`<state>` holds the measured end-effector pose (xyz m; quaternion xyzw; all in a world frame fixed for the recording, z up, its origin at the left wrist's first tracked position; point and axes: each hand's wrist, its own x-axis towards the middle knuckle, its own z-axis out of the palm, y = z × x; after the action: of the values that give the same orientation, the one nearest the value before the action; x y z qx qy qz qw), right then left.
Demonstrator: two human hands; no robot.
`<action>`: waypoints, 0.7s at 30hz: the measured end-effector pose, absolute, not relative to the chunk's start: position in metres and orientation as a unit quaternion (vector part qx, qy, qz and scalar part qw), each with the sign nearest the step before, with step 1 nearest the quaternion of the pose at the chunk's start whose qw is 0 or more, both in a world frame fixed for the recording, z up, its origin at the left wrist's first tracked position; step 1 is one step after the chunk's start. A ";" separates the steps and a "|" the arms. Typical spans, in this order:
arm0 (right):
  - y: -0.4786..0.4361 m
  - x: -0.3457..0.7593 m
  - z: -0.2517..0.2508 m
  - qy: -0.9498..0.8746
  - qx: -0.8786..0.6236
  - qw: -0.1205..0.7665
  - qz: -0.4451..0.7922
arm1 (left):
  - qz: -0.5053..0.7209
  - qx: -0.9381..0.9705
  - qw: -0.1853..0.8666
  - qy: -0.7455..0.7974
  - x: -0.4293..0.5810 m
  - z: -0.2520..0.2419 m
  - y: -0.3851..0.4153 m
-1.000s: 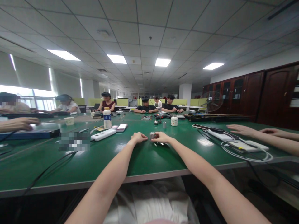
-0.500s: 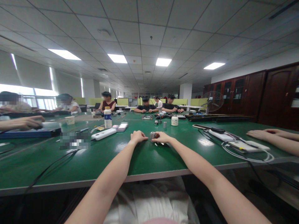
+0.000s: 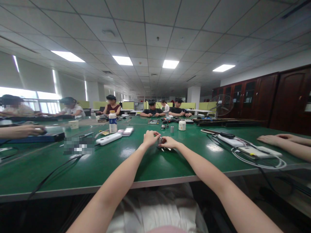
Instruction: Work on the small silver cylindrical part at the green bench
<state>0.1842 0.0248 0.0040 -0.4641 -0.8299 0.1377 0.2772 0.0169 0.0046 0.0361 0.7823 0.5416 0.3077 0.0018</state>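
A small silver metal cylinder (image 3: 159,141) stands upright on the green table between my hands. My right hand (image 3: 170,142) grips it from the right, thumb and fingers around its side. Over the top of the cylinder my left hand (image 3: 151,138) has its fingers bent together in a pinch. At those fingertips a tiny piece may be held, too small to make out. Farther back stand another small grey cylinder (image 3: 172,129) and a few small dark metal parts (image 3: 163,127).
A white jar (image 3: 182,125) stands behind the cylinders. To the left are a bottle (image 3: 112,122) and a white power strip (image 3: 109,139). Cables and a second power strip (image 3: 229,141) lie right, near another person's hands (image 3: 269,139). Several people sit around the table (image 3: 102,176).
My left hand has moved right and up, from beside the metal cylinder to its top. My right hand keeps its hold on the cylinder.
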 end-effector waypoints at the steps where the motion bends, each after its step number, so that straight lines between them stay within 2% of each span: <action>1: 0.024 0.184 0.004 -0.830 -0.465 0.277 0.137 | 0.310 0.780 -0.004 0.544 0.016 0.036 0.004; 21: 0.023 0.184 0.005 -0.828 -0.469 0.277 0.133 | 0.305 0.778 -0.023 0.548 0.014 0.039 0.004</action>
<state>0.1844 0.0232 0.0049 -0.4691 -0.8281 0.1329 0.2766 0.0144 0.0043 0.0389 0.7782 0.5485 0.3051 -0.0225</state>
